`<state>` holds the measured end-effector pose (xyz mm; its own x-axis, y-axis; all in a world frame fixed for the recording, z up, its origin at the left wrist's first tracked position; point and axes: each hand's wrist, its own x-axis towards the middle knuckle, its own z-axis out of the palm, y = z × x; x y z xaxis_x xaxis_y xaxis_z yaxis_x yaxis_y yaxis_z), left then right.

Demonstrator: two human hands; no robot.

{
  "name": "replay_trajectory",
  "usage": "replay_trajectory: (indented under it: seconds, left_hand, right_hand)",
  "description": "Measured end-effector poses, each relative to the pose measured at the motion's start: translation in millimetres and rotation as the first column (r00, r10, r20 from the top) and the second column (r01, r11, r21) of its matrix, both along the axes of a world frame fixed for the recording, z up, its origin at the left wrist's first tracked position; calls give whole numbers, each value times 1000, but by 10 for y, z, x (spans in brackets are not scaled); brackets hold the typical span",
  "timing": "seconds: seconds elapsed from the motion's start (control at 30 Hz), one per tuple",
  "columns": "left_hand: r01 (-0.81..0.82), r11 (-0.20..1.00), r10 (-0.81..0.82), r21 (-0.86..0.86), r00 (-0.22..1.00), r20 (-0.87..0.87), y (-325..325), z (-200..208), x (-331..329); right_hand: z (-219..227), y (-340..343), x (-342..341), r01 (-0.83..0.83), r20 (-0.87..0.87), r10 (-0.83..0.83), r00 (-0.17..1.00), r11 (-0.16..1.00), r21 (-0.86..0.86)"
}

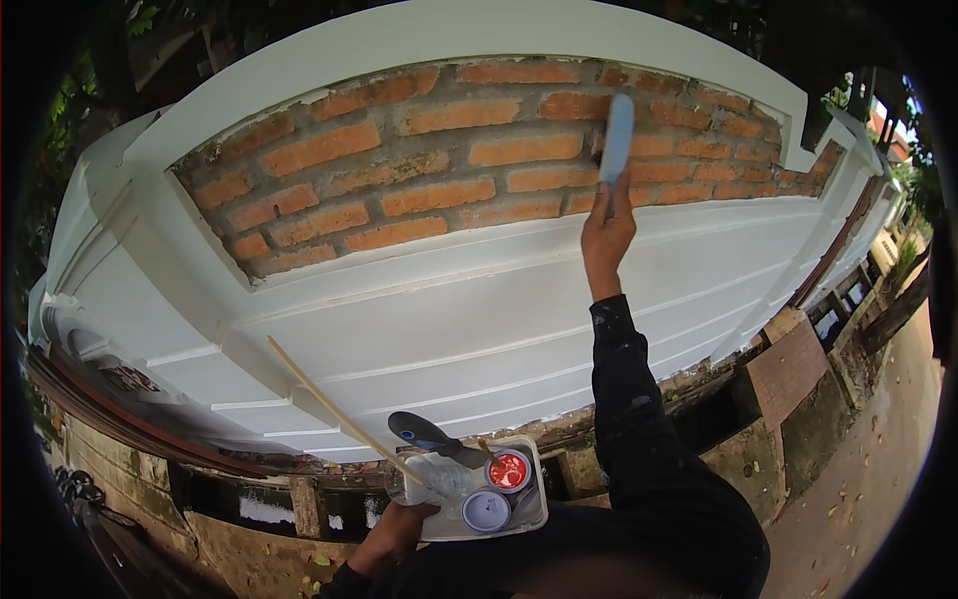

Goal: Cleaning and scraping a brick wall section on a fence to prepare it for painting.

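In my raised right hand is a long, rounded light-blue tool, held upright against the brick panel. Its working side faces the bricks and is mostly hidden, so I cannot tell its exact kind. Low down, my left hand grips the left edge of a white tray. On the tray are an open tin of red paint with a thin stick in it, and a round lilac-grey lid or tin. Clear crumpled plastic, a wooden stick and a black-and-blue-handled tool rest there too.
A white moulded wall frames the bricks. At its foot runs a concrete drain with openings, partly covered by a brown slab. Bicycle-like dark parts stand at lower left. A paved road lies at right.
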<state>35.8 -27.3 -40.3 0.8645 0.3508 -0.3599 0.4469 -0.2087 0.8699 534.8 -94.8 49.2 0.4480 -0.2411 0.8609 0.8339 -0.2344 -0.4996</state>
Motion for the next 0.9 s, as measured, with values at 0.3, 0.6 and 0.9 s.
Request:
replay_trajectory:
  seconds: [0.3,0.6,0.9]
  left_hand:
    - [298,896,-254,329,952,-169,-24,39,85]
    - [-66,996,62,-56,996,-64,-357,170,122]
    - [-381,876,351,-295,924,-151,-751,60,269]
  right_hand:
    - [185,-595,732,166,-37,-167,985,986,-25]
    - [510,495,-421,8,279,147,949,873,-487]
    - [183,-1252,1283,167,-82,-166,983,986,7]
